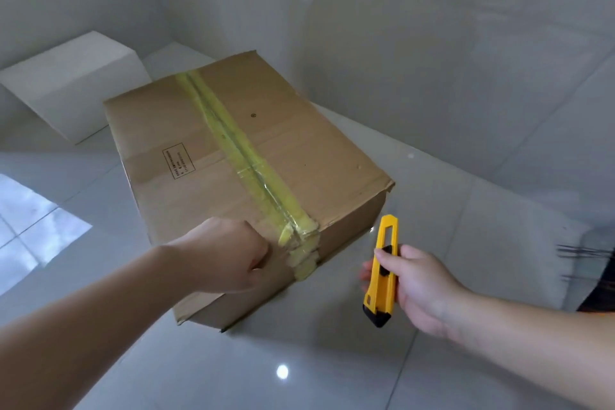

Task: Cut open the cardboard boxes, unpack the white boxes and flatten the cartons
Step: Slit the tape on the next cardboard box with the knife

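The carton (246, 176) sits on the glossy tiled floor (299, 359) in front of me, still sealed: yellow tape (233, 143) runs the length of the top seam and folds down over the near edge. My left hand (229, 256) rests on that near edge just beside the tape end, fingers curled over the side, steadying the carton. My right hand (419, 286) grips the knife (382, 270), thumb on the black slider; the tip points up and away, near the carton's right corner but apart from it. I cannot tell whether the blade is out.

A white box (73, 83) lies well apart at the far left.

The risk I see is my left hand: it sits right where the cut would begin or end, so a slip along the tape could run the blade into my knuckles. The floor looks slick, so the carton may slide under pressure. Cutting too deep could score whatever is packed inside.
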Action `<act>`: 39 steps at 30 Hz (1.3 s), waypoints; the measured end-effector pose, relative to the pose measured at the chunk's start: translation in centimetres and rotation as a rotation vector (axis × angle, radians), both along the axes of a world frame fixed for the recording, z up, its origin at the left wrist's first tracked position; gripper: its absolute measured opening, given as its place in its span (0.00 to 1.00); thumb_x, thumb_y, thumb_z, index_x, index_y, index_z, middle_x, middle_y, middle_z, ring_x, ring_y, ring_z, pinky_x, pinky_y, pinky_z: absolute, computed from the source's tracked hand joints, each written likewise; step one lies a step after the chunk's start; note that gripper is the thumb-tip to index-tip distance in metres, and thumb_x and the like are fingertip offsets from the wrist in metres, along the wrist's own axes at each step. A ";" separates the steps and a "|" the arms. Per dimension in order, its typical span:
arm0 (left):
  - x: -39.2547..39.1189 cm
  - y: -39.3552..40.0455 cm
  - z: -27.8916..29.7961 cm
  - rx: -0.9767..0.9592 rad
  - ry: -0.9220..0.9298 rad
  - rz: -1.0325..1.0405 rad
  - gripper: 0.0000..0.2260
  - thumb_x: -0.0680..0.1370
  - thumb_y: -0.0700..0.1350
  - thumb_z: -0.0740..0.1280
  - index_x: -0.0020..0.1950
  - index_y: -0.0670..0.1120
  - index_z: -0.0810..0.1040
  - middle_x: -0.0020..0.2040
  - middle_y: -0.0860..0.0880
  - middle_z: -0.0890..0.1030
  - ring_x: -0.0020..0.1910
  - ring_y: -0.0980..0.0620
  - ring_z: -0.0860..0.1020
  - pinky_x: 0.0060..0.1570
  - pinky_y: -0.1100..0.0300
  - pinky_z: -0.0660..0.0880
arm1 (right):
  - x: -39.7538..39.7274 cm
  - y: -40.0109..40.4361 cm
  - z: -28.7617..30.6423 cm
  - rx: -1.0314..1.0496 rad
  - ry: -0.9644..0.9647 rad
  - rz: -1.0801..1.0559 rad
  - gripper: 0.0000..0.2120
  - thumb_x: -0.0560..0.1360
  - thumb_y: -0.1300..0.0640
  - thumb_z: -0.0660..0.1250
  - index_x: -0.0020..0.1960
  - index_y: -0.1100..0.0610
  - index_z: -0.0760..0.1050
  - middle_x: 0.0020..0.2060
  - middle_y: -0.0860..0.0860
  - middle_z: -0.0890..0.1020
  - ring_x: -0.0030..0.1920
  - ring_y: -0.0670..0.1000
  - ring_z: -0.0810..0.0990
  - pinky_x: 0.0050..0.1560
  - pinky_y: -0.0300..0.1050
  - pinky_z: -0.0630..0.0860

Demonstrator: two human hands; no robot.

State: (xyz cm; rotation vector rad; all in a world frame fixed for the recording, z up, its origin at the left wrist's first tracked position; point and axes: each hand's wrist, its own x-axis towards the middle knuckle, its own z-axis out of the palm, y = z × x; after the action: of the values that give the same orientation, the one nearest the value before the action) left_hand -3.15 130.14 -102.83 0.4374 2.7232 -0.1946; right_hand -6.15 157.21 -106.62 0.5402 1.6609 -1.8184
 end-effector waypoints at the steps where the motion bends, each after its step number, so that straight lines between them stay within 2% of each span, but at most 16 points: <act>1: 0.1 0.2 -0.1 0.007 0.007 -0.020 0.10 0.69 0.54 0.59 0.38 0.48 0.70 0.34 0.52 0.75 0.33 0.51 0.72 0.30 0.60 0.66 | -0.2 -0.3 0.1 -0.009 0.006 0.002 0.04 0.79 0.63 0.62 0.50 0.63 0.73 0.40 0.60 0.81 0.40 0.57 0.83 0.41 0.54 0.79; 5: 0.2 0.3 -0.5 0.029 0.020 -0.051 0.08 0.70 0.51 0.59 0.37 0.47 0.69 0.35 0.50 0.75 0.34 0.49 0.72 0.31 0.61 0.65 | -0.7 -0.8 0.2 -0.031 0.008 0.038 0.04 0.79 0.62 0.62 0.51 0.63 0.73 0.40 0.59 0.83 0.42 0.57 0.84 0.46 0.56 0.78; 8: 0.2 0.0 -0.7 0.057 0.030 -0.059 0.09 0.71 0.52 0.59 0.36 0.47 0.67 0.34 0.51 0.74 0.34 0.49 0.72 0.32 0.61 0.67 | -0.6 -0.8 0.1 -0.047 -0.001 0.068 0.05 0.79 0.62 0.62 0.53 0.64 0.72 0.41 0.60 0.83 0.43 0.58 0.84 0.43 0.54 0.80; 12: 0.1 0.0 -1.0 0.048 0.046 -0.083 0.10 0.71 0.52 0.59 0.35 0.47 0.66 0.32 0.52 0.70 0.33 0.50 0.70 0.32 0.62 0.64 | -0.2 -0.8 0.0 -0.062 -0.019 0.111 0.05 0.79 0.61 0.62 0.53 0.63 0.72 0.43 0.61 0.83 0.44 0.59 0.84 0.39 0.51 0.79; 20: -0.7 0.9 -1.1 0.091 0.047 -0.093 0.09 0.72 0.51 0.59 0.36 0.47 0.69 0.36 0.50 0.75 0.35 0.48 0.73 0.36 0.58 0.71 | -0.2 -1.6 0.6 -0.111 -0.019 0.130 0.05 0.79 0.61 0.62 0.52 0.63 0.72 0.41 0.62 0.82 0.42 0.58 0.84 0.41 0.53 0.80; 24: -0.9 1.2 -1.1 0.096 0.050 -0.093 0.09 0.72 0.51 0.60 0.36 0.47 0.70 0.37 0.50 0.75 0.36 0.49 0.73 0.37 0.59 0.71 | -0.3 -1.6 0.6 -0.123 -0.013 0.131 0.06 0.80 0.61 0.61 0.52 0.63 0.72 0.39 0.59 0.83 0.42 0.58 0.84 0.40 0.52 0.79; 30: -1.1 1.6 -0.9 0.115 0.042 -0.079 0.09 0.72 0.50 0.60 0.35 0.47 0.69 0.35 0.51 0.73 0.34 0.48 0.72 0.34 0.59 0.70 | 0.4 -1.9 0.2 -0.122 -0.030 0.177 0.06 0.80 0.60 0.61 0.54 0.62 0.72 0.41 0.59 0.83 0.41 0.57 0.85 0.37 0.50 0.79; 35: -1.5 2.2 -1.0 0.123 0.061 -0.069 0.10 0.72 0.50 0.60 0.34 0.47 0.67 0.35 0.50 0.73 0.34 0.47 0.72 0.34 0.58 0.71 | 0.4 -1.7 0.0 -0.092 -0.005 0.189 0.07 0.80 0.59 0.61 0.55 0.61 0.72 0.43 0.59 0.82 0.41 0.56 0.85 0.40 0.52 0.79; 39: -1.8 2.5 -1.2 0.110 0.075 -0.066 0.11 0.72 0.50 0.60 0.33 0.46 0.66 0.34 0.50 0.72 0.33 0.48 0.71 0.32 0.59 0.68 | 1.0 -1.6 -0.1 -0.093 -0.003 0.238 0.07 0.80 0.59 0.62 0.55 0.61 0.73 0.39 0.57 0.84 0.43 0.57 0.85 0.44 0.54 0.81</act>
State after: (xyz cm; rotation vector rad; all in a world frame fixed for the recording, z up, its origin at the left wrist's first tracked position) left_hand -4.91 132.61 -104.05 0.5617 2.8048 -0.0808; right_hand -5.13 155.62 -106.75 0.2918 1.5575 -1.7088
